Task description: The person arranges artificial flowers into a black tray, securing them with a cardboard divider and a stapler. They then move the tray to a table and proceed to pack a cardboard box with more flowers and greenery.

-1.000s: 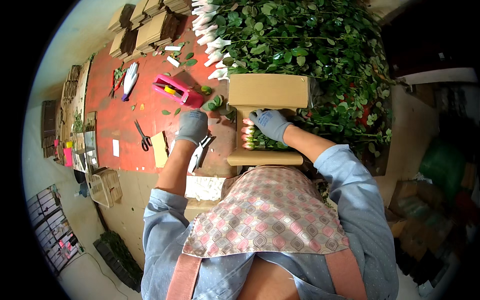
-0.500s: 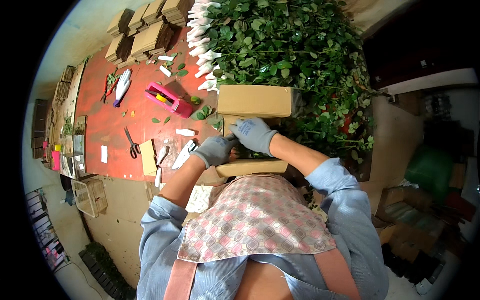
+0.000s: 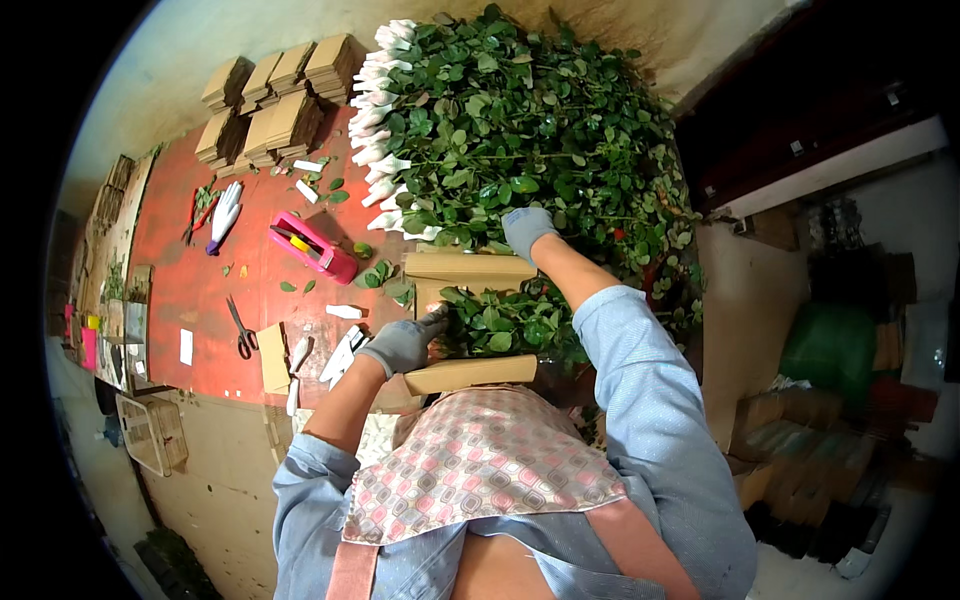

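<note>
In front of me an unfolded cardboard wrapper (image 3: 470, 377) holds a bunch of leafy green stems (image 3: 505, 320), its near and far flaps raised on either side. My left hand (image 3: 403, 343), in a grey glove, lies at the left end of this bunch with its fingers stretched toward the leaves. Beyond the far flap, my right hand (image 3: 527, 232), gloved alike, is at the near edge of a big pile of leafy stems (image 3: 540, 130). Its fingers look curled, and whatever is under them is hidden. White sleeves (image 3: 375, 130) cover the pile's left ends.
On the red table are a pink tape dispenser (image 3: 318, 248), black scissors (image 3: 241, 328), red-handled pruners (image 3: 203, 212), and a white glove (image 3: 225, 215). Stacked cardboard pieces (image 3: 270, 130) stand at the back left. A loose cardboard piece (image 3: 272, 357) and white sleeves lie near my left forearm.
My right hand has left my left hand's side and moved away to the far pile. The leafy bunch between the flaps now shows. The whole view has shifted.
</note>
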A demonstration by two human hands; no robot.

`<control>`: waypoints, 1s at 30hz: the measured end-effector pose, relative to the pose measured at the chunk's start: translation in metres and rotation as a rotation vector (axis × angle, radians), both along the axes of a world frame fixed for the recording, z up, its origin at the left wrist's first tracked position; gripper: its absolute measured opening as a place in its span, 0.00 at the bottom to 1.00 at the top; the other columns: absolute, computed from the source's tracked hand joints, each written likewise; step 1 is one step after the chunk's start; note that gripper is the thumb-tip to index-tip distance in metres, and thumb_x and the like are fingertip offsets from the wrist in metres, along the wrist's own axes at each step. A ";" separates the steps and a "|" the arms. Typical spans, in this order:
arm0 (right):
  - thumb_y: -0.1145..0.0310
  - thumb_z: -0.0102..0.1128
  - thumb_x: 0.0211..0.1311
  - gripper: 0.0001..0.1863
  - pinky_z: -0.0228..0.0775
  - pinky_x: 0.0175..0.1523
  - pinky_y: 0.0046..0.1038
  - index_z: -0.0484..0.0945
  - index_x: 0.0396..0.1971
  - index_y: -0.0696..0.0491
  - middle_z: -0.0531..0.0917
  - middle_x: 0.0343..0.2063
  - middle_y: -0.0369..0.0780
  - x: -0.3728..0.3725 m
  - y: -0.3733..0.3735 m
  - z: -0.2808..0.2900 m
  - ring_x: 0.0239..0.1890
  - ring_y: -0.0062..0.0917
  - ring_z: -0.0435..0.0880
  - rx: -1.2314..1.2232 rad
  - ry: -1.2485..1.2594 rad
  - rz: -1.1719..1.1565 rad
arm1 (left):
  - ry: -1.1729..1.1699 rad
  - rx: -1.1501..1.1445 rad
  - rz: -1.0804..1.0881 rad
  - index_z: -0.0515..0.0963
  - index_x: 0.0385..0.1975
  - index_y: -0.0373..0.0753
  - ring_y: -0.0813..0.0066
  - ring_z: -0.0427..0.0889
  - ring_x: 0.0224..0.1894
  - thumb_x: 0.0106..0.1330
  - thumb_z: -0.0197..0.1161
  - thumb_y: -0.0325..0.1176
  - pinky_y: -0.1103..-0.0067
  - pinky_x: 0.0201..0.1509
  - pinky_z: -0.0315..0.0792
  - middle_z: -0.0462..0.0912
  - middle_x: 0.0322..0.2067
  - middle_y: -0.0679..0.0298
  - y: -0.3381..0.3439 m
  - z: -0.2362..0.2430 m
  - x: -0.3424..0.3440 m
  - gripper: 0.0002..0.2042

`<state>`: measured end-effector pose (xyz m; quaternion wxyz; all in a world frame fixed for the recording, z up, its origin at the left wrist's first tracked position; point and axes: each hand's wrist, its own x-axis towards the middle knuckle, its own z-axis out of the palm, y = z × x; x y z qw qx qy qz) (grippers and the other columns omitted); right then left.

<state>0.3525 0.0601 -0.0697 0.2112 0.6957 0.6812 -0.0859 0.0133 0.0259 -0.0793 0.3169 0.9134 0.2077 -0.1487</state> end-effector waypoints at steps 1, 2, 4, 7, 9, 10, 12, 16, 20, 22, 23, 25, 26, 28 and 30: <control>0.70 0.57 0.63 0.13 0.82 0.45 0.42 0.88 0.43 0.51 0.89 0.46 0.45 -0.005 0.004 0.011 0.49 0.36 0.89 -0.012 -0.040 0.003 | 0.004 0.001 0.012 0.70 0.69 0.47 0.47 0.84 0.50 0.62 0.68 0.47 0.60 0.53 0.78 0.70 0.69 0.54 -0.001 0.000 -0.002 0.34; 0.70 0.57 0.64 0.13 0.82 0.44 0.42 0.88 0.42 0.51 0.89 0.45 0.45 -0.011 0.007 0.022 0.48 0.35 0.89 -0.023 -0.077 0.006 | 0.005 0.005 0.008 0.69 0.69 0.47 0.47 0.84 0.50 0.62 0.68 0.47 0.60 0.53 0.78 0.70 0.69 0.54 -0.001 0.002 -0.003 0.34; 0.68 0.54 0.66 0.11 0.80 0.38 0.43 0.86 0.40 0.49 0.88 0.40 0.41 0.005 0.002 0.037 0.41 0.34 0.89 0.302 -0.137 0.060 | -0.002 0.012 -0.011 0.68 0.70 0.47 0.47 0.84 0.49 0.62 0.68 0.48 0.60 0.53 0.78 0.70 0.69 0.55 0.000 0.008 0.003 0.35; 0.67 0.52 0.67 0.09 0.79 0.32 0.38 0.79 0.43 0.48 0.83 0.41 0.41 0.003 -0.006 0.114 0.34 0.31 0.88 0.466 -0.181 0.070 | -0.001 0.014 0.017 0.68 0.70 0.48 0.46 0.84 0.49 0.62 0.67 0.45 0.59 0.52 0.78 0.71 0.69 0.54 -0.003 0.012 -0.001 0.34; 0.68 0.54 0.65 0.06 0.79 0.30 0.34 0.77 0.40 0.49 0.81 0.37 0.40 0.000 -0.025 0.167 0.31 0.30 0.88 0.574 -0.206 0.114 | 0.032 0.007 0.031 0.68 0.70 0.49 0.47 0.85 0.48 0.62 0.65 0.42 0.59 0.51 0.79 0.73 0.67 0.53 -0.004 0.020 0.002 0.33; 0.70 0.56 0.63 0.07 0.79 0.30 0.35 0.76 0.40 0.50 0.80 0.36 0.40 -0.013 -0.037 0.197 0.30 0.31 0.88 0.593 -0.215 0.109 | 0.053 0.002 0.044 0.68 0.70 0.49 0.47 0.85 0.48 0.62 0.65 0.41 0.59 0.51 0.79 0.74 0.66 0.53 -0.005 0.022 -0.001 0.33; 0.71 0.58 0.60 0.09 0.79 0.31 0.35 0.75 0.41 0.51 0.79 0.35 0.40 -0.015 -0.063 0.224 0.29 0.34 0.86 0.739 -0.187 0.196 | 0.038 -0.005 0.069 0.68 0.70 0.50 0.46 0.85 0.47 0.61 0.64 0.40 0.58 0.50 0.79 0.80 0.58 0.50 -0.007 0.018 -0.002 0.33; 0.71 0.58 0.59 0.15 0.79 0.33 0.35 0.74 0.46 0.52 0.78 0.34 0.40 -0.036 -0.117 0.229 0.30 0.33 0.85 0.635 -0.180 0.230 | 0.078 -0.032 0.075 0.66 0.72 0.51 0.45 0.86 0.46 0.60 0.67 0.42 0.59 0.51 0.78 0.84 0.52 0.49 -0.006 0.024 0.001 0.36; 0.70 0.58 0.60 0.13 0.78 0.33 0.35 0.73 0.46 0.51 0.78 0.34 0.41 -0.040 -0.155 0.167 0.30 0.33 0.85 0.413 -0.102 0.235 | 0.046 0.022 0.031 0.63 0.73 0.47 0.46 0.85 0.47 0.60 0.67 0.42 0.60 0.52 0.78 0.84 0.52 0.49 -0.005 -0.012 -0.005 0.38; 0.70 0.57 0.62 0.11 0.79 0.32 0.35 0.73 0.44 0.51 0.78 0.34 0.41 -0.033 -0.166 0.121 0.31 0.34 0.86 0.281 -0.064 0.197 | 0.114 0.037 0.000 0.65 0.72 0.44 0.48 0.85 0.48 0.59 0.66 0.40 0.61 0.53 0.77 0.84 0.53 0.50 -0.004 -0.022 -0.004 0.37; 0.70 0.57 0.64 0.09 0.79 0.32 0.38 0.74 0.43 0.52 0.79 0.36 0.42 -0.029 -0.169 0.100 0.32 0.35 0.87 0.190 -0.082 0.164 | 0.183 -0.004 0.001 0.67 0.71 0.44 0.49 0.84 0.50 0.59 0.66 0.39 0.61 0.53 0.77 0.84 0.53 0.51 -0.002 -0.005 0.001 0.36; 0.70 0.57 0.64 0.09 0.79 0.32 0.41 0.75 0.42 0.52 0.79 0.37 0.43 -0.018 -0.174 0.060 0.33 0.37 0.87 0.098 -0.095 0.119 | 0.200 -0.055 0.024 0.69 0.70 0.45 0.50 0.84 0.51 0.58 0.65 0.38 0.62 0.54 0.77 0.84 0.54 0.53 0.000 0.019 0.006 0.35; 0.69 0.58 0.64 0.08 0.79 0.32 0.43 0.75 0.42 0.52 0.79 0.38 0.44 -0.013 -0.175 0.042 0.33 0.37 0.87 0.051 -0.101 0.095 | 0.150 -0.069 0.046 0.69 0.70 0.46 0.51 0.84 0.51 0.58 0.65 0.38 0.62 0.54 0.77 0.84 0.55 0.54 -0.002 0.021 0.005 0.35; 0.69 0.58 0.64 0.08 0.78 0.32 0.45 0.78 0.42 0.53 0.81 0.41 0.44 -0.009 -0.175 0.029 0.34 0.40 0.88 -0.007 -0.108 0.041 | 0.072 -0.023 0.054 0.69 0.71 0.48 0.49 0.85 0.50 0.59 0.65 0.37 0.61 0.52 0.78 0.84 0.54 0.54 -0.005 -0.002 -0.001 0.35; 0.69 0.57 0.64 0.09 0.78 0.33 0.44 0.79 0.42 0.53 0.81 0.42 0.43 -0.014 -0.174 0.027 0.35 0.40 0.88 -0.050 -0.162 0.009 | 0.052 -0.005 0.045 0.68 0.71 0.49 0.48 0.85 0.49 0.59 0.65 0.36 0.61 0.52 0.78 0.84 0.54 0.53 -0.005 -0.010 -0.001 0.35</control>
